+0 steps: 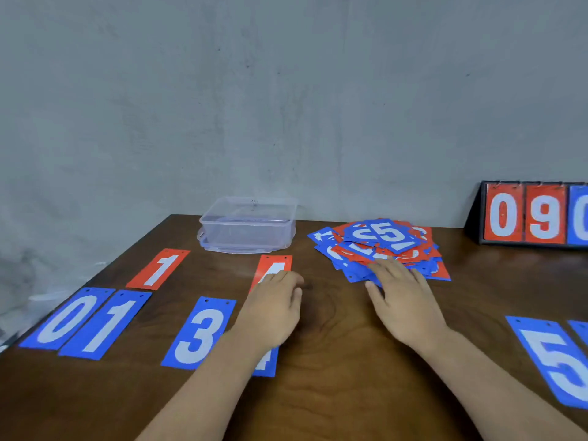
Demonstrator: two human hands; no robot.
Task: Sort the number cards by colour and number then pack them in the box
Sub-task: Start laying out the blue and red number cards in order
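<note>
Number cards (381, 246) not yet sorted lie in a loose red-and-blue heap at about 1 o'clock on the table (334, 361), a blue 5 on top, each card turned a different way, so the heap has no shared long axis. The right hand (404, 303) is the nearer one. Its fingers (391, 272) are straight and slightly spread, tips touching the heap's near edge on a blue card and holding nothing. The heap's middle is at 12 o'clock from those tips.

The left hand (276, 310) rests on the red 4 (275, 265). Its fingers (286, 278) are loosely bent on the card's lower half, with no pinch showing. Laid out with long axes running away from the person:
- at 9 to 11 o'clock: red 1 (159, 268), blue 0 (68, 318), blue 1 (106, 324), blue 3 (200, 332)
- under the left wrist: blue 4 (265, 364)
- at 4 o'clock: blue 5 (553, 358)

The clear box (248, 227) stands at 12 o'clock, just left of the heap, with no cards in it. A scoreboard (534, 214) stands at 2 o'clock. Sorting looks to be at an early stage. The next draw likely falls to the right hand, which would slide a card off the near edge.
</note>
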